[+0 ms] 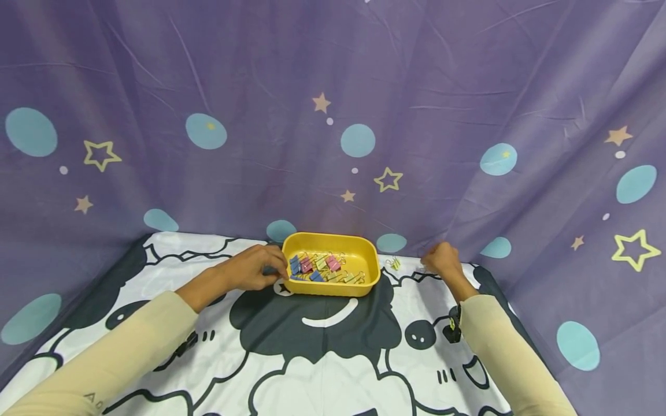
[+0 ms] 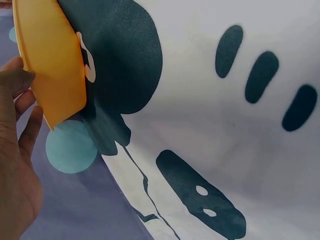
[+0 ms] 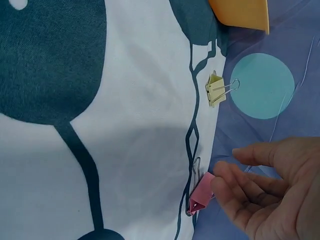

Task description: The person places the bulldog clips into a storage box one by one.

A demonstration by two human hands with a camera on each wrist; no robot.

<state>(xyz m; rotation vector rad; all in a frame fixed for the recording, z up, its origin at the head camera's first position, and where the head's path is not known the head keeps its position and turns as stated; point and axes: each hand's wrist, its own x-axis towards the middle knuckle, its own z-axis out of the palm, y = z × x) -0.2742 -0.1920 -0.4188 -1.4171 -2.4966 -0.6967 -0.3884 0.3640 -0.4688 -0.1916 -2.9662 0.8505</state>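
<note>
My left hand (image 1: 255, 267) pinches the left end of a yellow plastic tray (image 1: 333, 288), its thumb against the wall and its fingers by the rim in the left wrist view. Inside lie several binder clips in blue, pink (image 1: 333, 263) and pale yellow. To the right of the tray, my right hand (image 3: 270, 192) has loosely bent fingers, with the fingertips right at a pink binder clip (image 3: 201, 192). That clip lies by the cloth's far edge and is hidden behind the hand in the head view. A yellow binder clip (image 3: 216, 91) lies between tray and right hand.
A white cloth (image 1: 291, 375) with dark cartoon faces covers the table. Behind it hangs a purple curtain (image 1: 260, 104) with stars and blue dots, close against the table's far edge and the tray's back side.
</note>
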